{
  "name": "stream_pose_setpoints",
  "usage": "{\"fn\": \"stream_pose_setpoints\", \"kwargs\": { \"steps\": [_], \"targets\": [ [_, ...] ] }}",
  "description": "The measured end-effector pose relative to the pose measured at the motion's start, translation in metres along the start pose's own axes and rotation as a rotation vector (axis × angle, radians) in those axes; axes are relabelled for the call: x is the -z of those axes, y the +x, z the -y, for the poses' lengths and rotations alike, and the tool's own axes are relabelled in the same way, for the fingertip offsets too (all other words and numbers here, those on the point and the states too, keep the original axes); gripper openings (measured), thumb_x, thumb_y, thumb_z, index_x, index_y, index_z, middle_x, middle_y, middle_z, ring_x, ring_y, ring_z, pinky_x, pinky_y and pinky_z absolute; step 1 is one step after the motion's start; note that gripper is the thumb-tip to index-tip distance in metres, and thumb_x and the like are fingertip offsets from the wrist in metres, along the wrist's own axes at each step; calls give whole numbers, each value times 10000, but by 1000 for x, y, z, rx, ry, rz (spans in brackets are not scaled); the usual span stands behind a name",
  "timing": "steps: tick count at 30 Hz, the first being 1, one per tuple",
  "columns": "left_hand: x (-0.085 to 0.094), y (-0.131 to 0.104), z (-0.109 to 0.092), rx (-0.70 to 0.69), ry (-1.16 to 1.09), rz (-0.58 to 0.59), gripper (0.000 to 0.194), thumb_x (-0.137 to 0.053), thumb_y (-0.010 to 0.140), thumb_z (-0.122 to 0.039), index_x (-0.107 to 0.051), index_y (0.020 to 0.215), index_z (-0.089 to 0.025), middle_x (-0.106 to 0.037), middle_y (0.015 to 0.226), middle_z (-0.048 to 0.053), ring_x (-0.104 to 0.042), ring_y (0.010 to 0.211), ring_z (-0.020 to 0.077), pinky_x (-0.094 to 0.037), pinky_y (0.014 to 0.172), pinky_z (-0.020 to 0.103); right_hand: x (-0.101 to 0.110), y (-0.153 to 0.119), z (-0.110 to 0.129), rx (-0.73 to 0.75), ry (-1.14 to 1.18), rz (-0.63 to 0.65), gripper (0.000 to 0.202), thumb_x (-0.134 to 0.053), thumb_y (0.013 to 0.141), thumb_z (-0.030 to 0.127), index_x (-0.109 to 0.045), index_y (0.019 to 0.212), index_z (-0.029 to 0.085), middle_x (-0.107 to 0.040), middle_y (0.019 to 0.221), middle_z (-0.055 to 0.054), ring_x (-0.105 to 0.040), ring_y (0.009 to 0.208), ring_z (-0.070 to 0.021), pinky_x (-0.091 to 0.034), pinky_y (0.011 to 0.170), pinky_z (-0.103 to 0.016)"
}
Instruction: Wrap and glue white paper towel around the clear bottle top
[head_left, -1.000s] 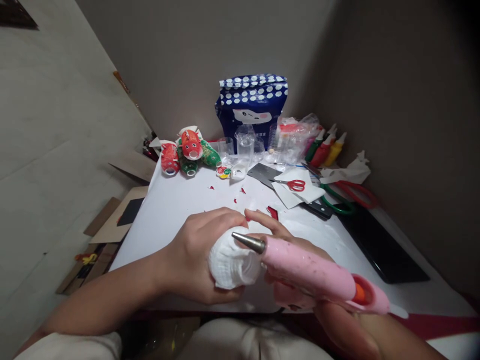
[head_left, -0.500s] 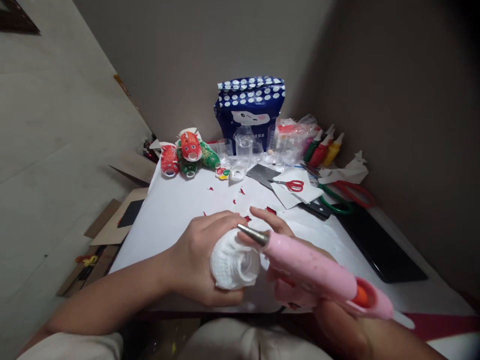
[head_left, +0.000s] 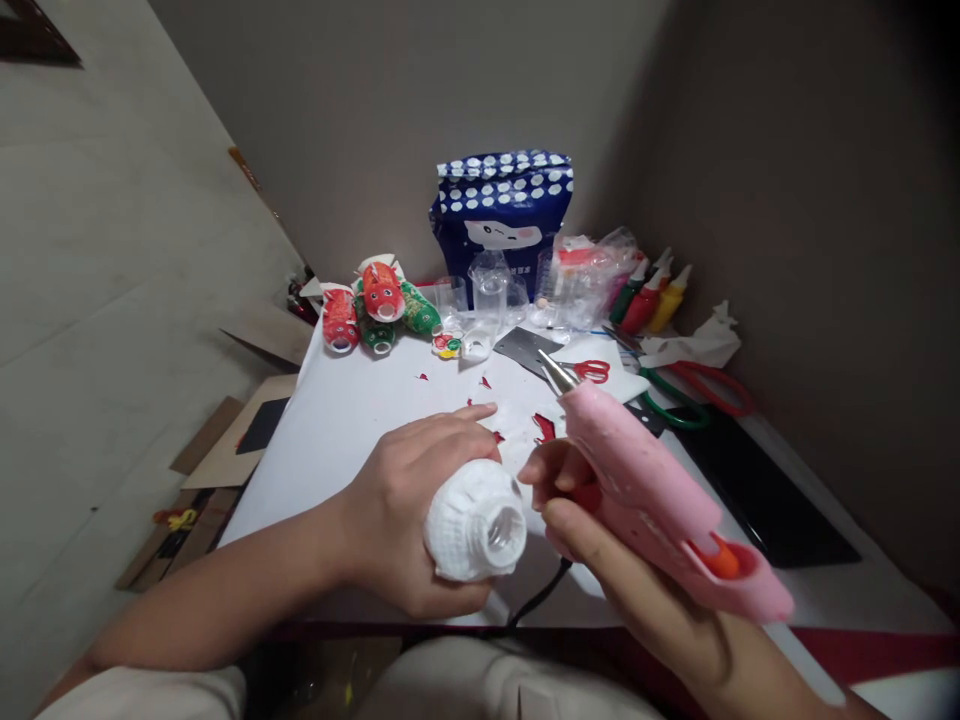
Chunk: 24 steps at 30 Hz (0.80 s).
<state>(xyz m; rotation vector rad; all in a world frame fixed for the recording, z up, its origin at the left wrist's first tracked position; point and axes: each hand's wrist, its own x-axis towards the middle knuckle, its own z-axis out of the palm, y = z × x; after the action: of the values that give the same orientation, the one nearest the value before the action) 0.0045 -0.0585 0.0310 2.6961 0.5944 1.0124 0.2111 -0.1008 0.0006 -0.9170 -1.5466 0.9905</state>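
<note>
My left hand (head_left: 409, 500) is wrapped round a bottle covered in white cloth (head_left: 461, 525), its round open mouth turned toward me and to the right. My right hand (head_left: 592, 530) grips a pink glue gun (head_left: 637, 480) by its handle, with the metal nozzle pointing up and to the left, beyond the bottle. The nozzle and the bottle are apart. Small red scraps (head_left: 544, 428) lie on the white tabletop (head_left: 337, 420) behind my hands.
Red and green fish figures (head_left: 381, 292) sit at the back left. A blue bag (head_left: 501, 210) stands behind clear plastic cups (head_left: 490, 290). To the right are red scissors (head_left: 592, 371), large green and red handles, paint bottles (head_left: 667, 300) and a black tray (head_left: 757, 490).
My right hand has drawn away from the bottle and the glue gun's nozzle has moved up and right. The bottle has turned so its mouth shows more.
</note>
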Motion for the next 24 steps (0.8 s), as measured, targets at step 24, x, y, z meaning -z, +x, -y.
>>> {"fn": "stream_pose_setpoints", "kwargs": {
  "steps": [24],
  "targets": [
    [-1, -1, -1, 67, 210, 117, 496, -694, 700, -387, -535, 1091, -127, -709, 946, 94, -690, 902, 235, -341, 1082, 499, -15, 15, 6, -178, -165, 7, 141, -585, 721, 202, -455, 762, 235, -489, 641, 41, -472, 528, -128, -423, 489, -263]
  ]
}}
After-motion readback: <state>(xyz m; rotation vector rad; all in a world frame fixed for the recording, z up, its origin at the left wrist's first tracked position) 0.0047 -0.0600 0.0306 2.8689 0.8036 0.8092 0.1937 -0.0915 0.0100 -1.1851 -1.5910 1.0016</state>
